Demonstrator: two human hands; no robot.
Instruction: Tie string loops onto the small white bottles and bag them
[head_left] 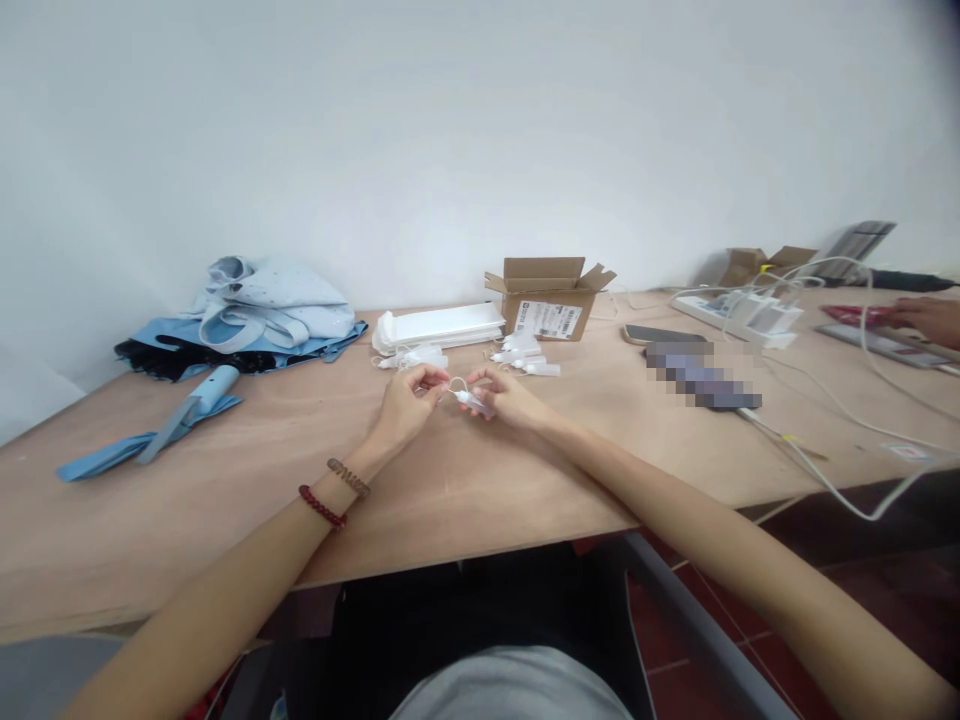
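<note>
Over the middle of the table, my right hand (511, 400) grips a small translucent squeeze bottle (471, 400) with a white top. A thin pale cord loops up from that top towards my left hand (407, 405). The thumb and fingertips of my left hand are pinched together on the cord's end. Just beyond my hands lie two small groups of similar bottles: one group (424, 357) behind my left hand, another group (541, 369) behind my right. Fingers partly hide the held bottle.
White flat packs (448, 324) and an open cardboard box (551, 312) stand near the wall. A blue umbrella (214, 385) and pale cloth bag (300, 300) lie left. Phones (701, 378), a power strip (742, 315) and loose cables occupy the right, near another person's hand (930, 318).
</note>
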